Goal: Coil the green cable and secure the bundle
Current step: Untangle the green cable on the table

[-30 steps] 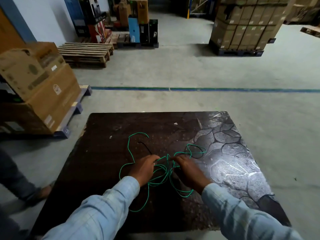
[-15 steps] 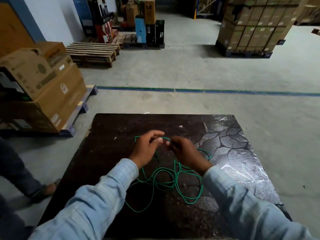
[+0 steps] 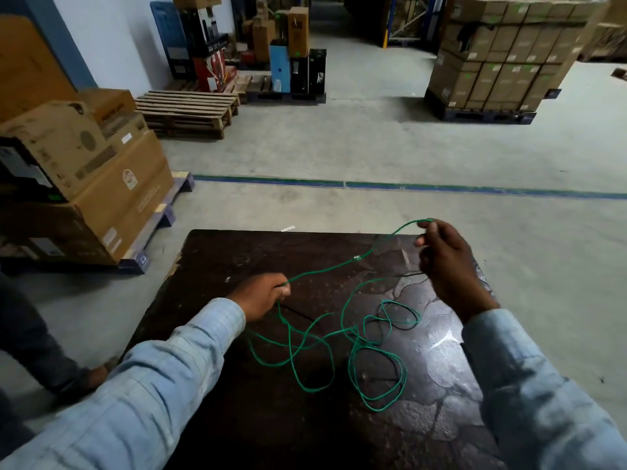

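At inspection the green cable [image 3: 339, 337] lay mostly loose on the dark table [image 3: 237, 252], in several irregular, overlapping loops near the centre and the right side. No ordered coil had been formed. The left hand [image 3: 263, 295] was closed around the cable, pinching it low over the table. The right hand [image 3: 444, 256] was raised above the far right corner, fingers curled and gripping the cable near its top. 1 strand ran fairly straight between the 2 hands; the rest hung down to the tangle. A thin black cord [image 3: 403, 325] lay among the loops, purpose unclear. Judged progress: early. A first length was apparently being drawn out; winding all loops and securing the bundle remained outstanding.
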The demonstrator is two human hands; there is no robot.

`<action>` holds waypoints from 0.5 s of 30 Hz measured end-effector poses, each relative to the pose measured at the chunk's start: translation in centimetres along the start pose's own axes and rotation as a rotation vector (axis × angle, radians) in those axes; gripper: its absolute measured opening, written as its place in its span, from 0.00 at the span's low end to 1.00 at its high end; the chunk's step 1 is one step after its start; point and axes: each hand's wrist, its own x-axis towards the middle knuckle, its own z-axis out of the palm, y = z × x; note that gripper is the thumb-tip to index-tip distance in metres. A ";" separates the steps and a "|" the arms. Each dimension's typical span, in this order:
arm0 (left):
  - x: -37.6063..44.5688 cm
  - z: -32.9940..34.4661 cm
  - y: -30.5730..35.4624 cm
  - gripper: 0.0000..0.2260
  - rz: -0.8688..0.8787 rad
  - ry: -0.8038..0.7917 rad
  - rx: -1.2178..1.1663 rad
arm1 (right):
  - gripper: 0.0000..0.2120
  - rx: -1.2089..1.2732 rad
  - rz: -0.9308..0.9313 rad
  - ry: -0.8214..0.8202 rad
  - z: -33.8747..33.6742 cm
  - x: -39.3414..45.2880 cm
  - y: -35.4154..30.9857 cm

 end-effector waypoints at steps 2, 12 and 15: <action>0.0 -0.4 -0.6 0.08 -0.057 0.013 -0.123 | 0.10 -0.169 0.000 -0.023 -1.3 0.5 0.3; 1.0 -2.8 8.2 0.05 -0.061 0.094 -0.855 | 0.18 -0.860 -0.315 0.002 3.4 -2.8 1.8; 1.0 -3.1 9.9 0.10 -0.164 0.118 -1.145 | 0.12 -0.499 -0.097 -0.424 6.8 -5.3 -0.3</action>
